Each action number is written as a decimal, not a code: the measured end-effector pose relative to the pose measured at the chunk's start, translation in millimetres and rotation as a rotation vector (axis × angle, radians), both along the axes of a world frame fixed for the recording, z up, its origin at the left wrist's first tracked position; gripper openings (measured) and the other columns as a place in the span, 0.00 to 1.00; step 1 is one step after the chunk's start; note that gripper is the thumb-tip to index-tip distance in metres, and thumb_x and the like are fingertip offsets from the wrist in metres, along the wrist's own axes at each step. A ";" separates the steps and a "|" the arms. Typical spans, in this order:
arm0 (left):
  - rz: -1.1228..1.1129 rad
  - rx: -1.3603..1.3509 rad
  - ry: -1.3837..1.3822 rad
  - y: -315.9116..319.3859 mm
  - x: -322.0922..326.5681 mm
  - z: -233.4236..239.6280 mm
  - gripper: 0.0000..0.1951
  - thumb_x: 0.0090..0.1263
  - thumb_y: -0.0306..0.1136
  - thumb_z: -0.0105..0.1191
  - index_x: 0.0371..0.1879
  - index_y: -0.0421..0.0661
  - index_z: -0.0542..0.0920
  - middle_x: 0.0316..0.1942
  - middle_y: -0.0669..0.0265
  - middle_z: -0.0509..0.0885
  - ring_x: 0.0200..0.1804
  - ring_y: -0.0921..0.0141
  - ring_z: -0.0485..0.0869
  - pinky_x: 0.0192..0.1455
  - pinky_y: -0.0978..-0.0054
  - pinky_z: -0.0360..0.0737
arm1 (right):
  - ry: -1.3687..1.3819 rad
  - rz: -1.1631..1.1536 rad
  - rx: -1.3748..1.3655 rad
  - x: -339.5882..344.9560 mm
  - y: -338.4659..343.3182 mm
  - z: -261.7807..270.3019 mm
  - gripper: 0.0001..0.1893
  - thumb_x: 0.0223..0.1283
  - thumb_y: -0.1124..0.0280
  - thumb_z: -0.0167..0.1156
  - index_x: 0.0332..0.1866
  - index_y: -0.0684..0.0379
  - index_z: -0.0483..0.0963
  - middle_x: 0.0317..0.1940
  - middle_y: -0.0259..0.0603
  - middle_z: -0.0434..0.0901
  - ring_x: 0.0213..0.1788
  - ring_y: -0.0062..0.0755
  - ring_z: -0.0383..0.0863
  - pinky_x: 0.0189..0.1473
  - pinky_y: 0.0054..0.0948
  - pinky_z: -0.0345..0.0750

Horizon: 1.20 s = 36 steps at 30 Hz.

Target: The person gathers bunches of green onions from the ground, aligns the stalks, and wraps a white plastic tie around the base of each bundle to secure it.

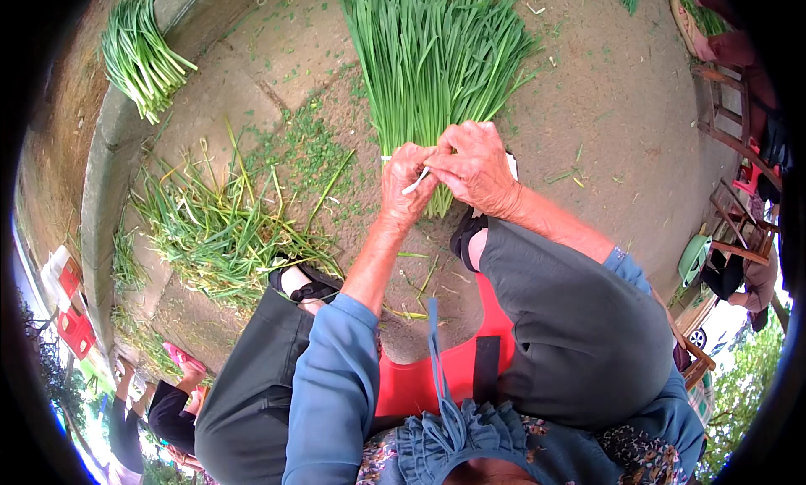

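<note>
A broad bundle of garlic chives [434, 63] lies on the ground before me, green leaf tips pointing away and pale cut stems towards my feet. Across its stems, my left hand [406, 179] and my right hand [475, 164] meet with fingers pinched together. Between them they grip a thin white tie strip [415, 181], one end of which sticks out over my left hand. A bit of white band [385, 159] shows at the bundle's left edge. My hands hide most of the band and part of the stems.
A smaller chive bunch [141, 57] rests on the concrete kerb [104, 151] at upper left. Trimmed leaves [214, 233] are heaped by my left shoe [308, 288]. Beneath me is a red plastic stool [409, 384]. People sit at both sides, with wooden chairs [724, 101] at right.
</note>
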State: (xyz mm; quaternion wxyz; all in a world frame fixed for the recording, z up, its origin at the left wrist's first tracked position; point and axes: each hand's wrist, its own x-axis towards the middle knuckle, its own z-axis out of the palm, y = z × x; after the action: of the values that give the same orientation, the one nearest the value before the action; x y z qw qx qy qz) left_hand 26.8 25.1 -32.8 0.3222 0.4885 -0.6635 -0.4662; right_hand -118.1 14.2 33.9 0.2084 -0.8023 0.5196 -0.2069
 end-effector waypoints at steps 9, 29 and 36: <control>0.028 -0.023 -0.137 6.1 -11.1 2.9 0.05 0.57 0.29 0.55 0.30 0.43 0.79 0.25 0.62 0.74 0.30 0.64 0.74 0.33 0.70 0.70 | 0.017 -0.014 -0.006 -0.6 2.4 -1.1 0.06 0.38 0.69 0.62 0.25 0.49 0.75 0.25 0.30 0.65 0.32 0.30 0.67 0.36 0.31 0.60; 0.009 0.005 -0.114 6.7 -9.4 4.9 0.07 0.63 0.28 0.48 0.38 0.45 0.78 0.24 0.60 0.69 0.31 0.61 0.70 0.35 0.64 0.68 | -0.231 -0.028 0.238 -17.6 -5.0 -14.7 0.05 0.48 0.76 0.60 0.32 0.62 0.76 0.23 0.40 0.72 0.26 0.37 0.75 0.31 0.29 0.73; 0.119 0.002 -0.047 6.1 -6.3 18.2 0.10 0.66 0.30 0.47 0.42 0.41 0.79 0.30 0.59 0.72 0.36 0.63 0.73 0.39 0.69 0.70 | -0.413 -0.445 0.522 -25.2 9.3 -21.4 0.04 0.51 0.75 0.60 0.29 0.65 0.76 0.21 0.33 0.73 0.23 0.20 0.72 0.27 0.21 0.70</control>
State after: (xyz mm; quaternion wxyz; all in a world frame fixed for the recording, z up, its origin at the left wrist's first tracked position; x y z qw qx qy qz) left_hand 20.4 31.1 -14.5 0.3331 0.5381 -0.6402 -0.4355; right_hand -143.4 23.5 12.5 0.4556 -0.5316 0.6630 -0.2650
